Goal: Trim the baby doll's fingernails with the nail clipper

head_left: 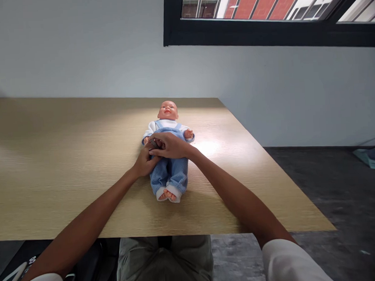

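A baby doll (171,131) in blue overalls and a white top lies on its back on the table, head away from me, bare feet towards me. Both my hands are together over the doll's left-of-view side, near its belly. My right hand (172,146) reaches across the overalls, its fingers closed around a small grey metallic thing (154,144). My left hand (143,162) is beside the doll's hip with the fingers curled in under the right hand; what they hold is hidden. One small doll hand (146,140) shows just beyond my fingers.
The light wooden table (67,170) has its right edge slanting down to a near corner. A wall stands behind, with a dark-framed window (248,32) high up. A black chair (84,267) is below at left. A pale teal object (373,158) lies on the floor at right.
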The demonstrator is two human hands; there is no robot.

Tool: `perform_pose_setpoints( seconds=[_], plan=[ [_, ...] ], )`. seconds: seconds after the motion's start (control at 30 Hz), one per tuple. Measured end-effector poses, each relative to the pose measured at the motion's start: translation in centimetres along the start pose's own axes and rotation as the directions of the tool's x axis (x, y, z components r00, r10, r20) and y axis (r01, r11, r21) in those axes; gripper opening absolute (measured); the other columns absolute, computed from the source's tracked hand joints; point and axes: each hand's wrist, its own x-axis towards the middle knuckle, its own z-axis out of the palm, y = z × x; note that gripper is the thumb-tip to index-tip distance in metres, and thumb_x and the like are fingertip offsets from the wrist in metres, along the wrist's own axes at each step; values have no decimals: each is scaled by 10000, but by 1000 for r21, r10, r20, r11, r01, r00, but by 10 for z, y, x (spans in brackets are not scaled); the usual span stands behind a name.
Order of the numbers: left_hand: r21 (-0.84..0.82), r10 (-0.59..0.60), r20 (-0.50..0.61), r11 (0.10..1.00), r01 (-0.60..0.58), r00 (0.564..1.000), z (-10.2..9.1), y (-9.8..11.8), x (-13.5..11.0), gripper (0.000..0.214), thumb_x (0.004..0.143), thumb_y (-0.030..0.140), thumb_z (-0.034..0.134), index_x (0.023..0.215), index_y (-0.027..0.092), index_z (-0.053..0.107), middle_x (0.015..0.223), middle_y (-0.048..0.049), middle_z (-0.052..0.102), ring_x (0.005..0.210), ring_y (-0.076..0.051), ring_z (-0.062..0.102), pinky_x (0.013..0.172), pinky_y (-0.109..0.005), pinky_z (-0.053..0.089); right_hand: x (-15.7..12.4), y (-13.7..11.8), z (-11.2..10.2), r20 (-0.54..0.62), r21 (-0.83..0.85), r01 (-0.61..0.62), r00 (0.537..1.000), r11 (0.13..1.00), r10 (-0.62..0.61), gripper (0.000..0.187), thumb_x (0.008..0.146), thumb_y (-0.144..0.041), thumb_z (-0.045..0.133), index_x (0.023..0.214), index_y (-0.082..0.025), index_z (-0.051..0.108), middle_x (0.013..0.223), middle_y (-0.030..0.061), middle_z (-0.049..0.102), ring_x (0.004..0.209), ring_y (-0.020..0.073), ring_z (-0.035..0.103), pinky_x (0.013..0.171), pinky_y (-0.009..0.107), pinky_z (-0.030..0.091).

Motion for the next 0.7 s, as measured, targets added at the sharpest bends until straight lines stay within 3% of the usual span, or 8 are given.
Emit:
perform_pose_setpoints(
  seconds=[0.27,0.5,0.7],
  plan=[
    [7,-29,-1,1000,29,1000,-1,-2,-1,243,961,453,719,932,212,710,974,-82,782,1008,-297,717,1031,-480,643,0,-4,-1,19,-9,-44,999,999,44,194,1011,-258,794,1171,-206,698,910,-2,644,832,180,566,811,347,446],
    [-10,-9,4,1000,9,1000,1,-4,-1,292,992,473,682,1020,193,762,1032,-107,811,1020,-304,733,1061,-501,636,1,0,0,10,-11,-4,1000,1000,4,220,1012,-292,780,1192,-199,693,909,-6,627,834,191,564,809,355,456],
    [-5,-33,-15,999,33,999,2,-9,-3,320,973,518,720,918,202,723,996,-106,807,988,-300,733,1006,-493,650,1,-1,-2,14,-17,0,1000,1000,0,230,1011,-287,786,1203,-186,707,914,6,635,825,192,566,809,362,455]
  ],
)
